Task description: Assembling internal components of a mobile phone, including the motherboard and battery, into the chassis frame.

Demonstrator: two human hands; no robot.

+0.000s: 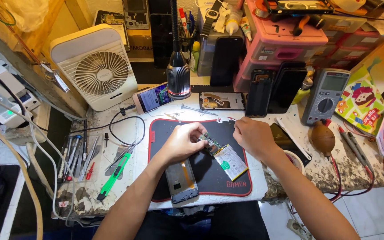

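Head view: on the black mat, I judge my left hand pinching the circuit board should hold level beside the battery, right hand curled shut.

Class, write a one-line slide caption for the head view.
Left hand holds a circuit board above a black mat, right hand beside it.

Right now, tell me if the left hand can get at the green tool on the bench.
Probably yes. The left hand rests on the circuit board, but the green tool lies uncovered just left of the mat, with nothing between.
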